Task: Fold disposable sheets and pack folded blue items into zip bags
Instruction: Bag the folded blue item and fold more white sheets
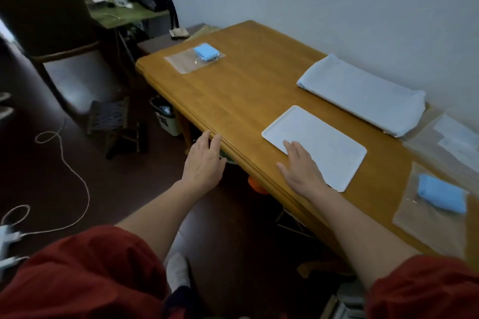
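A folded blue item (206,52) lies inside a clear zip bag (181,61) at the far left end of the wooden table (241,93). Another folded blue item (440,197) lies on a zip bag (427,230) at the near right. A folded pale disposable sheet (363,93) lies along the wall. A white tray (326,142) sits near the front edge. My left hand (204,160) hovers open at the table's front edge, holding nothing. My right hand (300,168) is open, with its fingers over the tray's near corner.
More clear bags (451,140) lie at the right by the wall. Left of the table stand a dark chair (51,21), a small stool (114,122) and a bin (166,119). A white cable (64,163) runs across the floor.
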